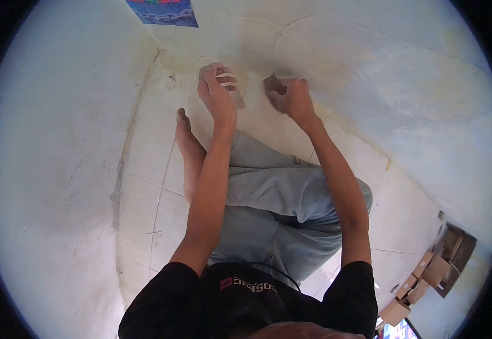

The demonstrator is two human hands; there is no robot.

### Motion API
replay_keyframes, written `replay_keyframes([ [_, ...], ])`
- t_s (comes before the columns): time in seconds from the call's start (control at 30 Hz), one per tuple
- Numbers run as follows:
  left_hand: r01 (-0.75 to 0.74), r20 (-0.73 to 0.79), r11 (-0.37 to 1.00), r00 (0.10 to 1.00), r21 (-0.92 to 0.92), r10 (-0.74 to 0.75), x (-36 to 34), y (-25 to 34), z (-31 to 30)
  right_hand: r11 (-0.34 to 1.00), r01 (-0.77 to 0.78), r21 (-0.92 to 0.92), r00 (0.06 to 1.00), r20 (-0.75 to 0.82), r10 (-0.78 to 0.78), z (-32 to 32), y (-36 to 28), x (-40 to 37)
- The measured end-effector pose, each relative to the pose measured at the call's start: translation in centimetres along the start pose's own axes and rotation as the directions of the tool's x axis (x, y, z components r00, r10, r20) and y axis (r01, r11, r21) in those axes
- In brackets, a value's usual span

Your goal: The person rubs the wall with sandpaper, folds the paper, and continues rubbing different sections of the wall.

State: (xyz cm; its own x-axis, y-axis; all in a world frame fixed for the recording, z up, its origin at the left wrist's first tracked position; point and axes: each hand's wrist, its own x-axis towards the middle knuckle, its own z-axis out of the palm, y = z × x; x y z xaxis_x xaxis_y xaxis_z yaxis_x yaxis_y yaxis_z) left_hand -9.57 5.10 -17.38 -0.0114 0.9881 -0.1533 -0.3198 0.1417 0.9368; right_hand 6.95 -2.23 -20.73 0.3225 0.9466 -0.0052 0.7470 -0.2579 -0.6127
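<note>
Two bare hands are raised to a cream-coloured plastered wall [336, 62] at about 12 o'clock from the person. The left hand [216, 93] has its fingers [223, 72] curled loosely over a pale grey flat sheet [237, 101], whose corner sticks out at the hand's 4 o'clock; what the sheet is made of cannot be told. The right hand [295, 100] is closed tightly around a small dark brown pad [272, 85], which shows at the hand's 10 o'clock and touches the wall. The hands are near each other but apart.

Below them lie the person's legs in light blue denim trousers [280, 192], with one bare foot [188, 144] on the white tiled floor [144, 186] at the left hand's 7 o'clock. A black short-sleeved shirt [240, 294] fills 6 o'clock. A blue printed poster [164, 11] hangs at 11 o'clock, and small brown cardboard boxes [421, 279] sit at 4 o'clock.
</note>
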Motion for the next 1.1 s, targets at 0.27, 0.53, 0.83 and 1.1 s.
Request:
replay_keyframes([
  [0.27,0.021,0.001,1.0,1.0,0.007,-0.021,-0.1,0.1,-0.2,0.961,0.21,-0.183,0.974,0.12,-0.19,3.5,1.1,2.2],
  [0.53,0.014,-0.016,1.0,1.0,0.011,-0.014,0.2,0.0,0.1,0.981,0.109,0.158,0.922,0.353,-0.159,0.0,-3.3,-1.0],
  [0.83,0.01,-0.034,1.0,0.999,0.015,-0.01,0.1,0.2,0.0,0.957,0.261,-0.123,0.963,-0.035,-0.267,1.2,-1.0,-0.5],
  [1.1,0.011,-0.001,1.0,1.0,0.026,-0.011,-0.1,0.2,0.3,0.936,0.34,0.094,0.9,0.256,-0.353,4.4,-0.4,-2.8],
])
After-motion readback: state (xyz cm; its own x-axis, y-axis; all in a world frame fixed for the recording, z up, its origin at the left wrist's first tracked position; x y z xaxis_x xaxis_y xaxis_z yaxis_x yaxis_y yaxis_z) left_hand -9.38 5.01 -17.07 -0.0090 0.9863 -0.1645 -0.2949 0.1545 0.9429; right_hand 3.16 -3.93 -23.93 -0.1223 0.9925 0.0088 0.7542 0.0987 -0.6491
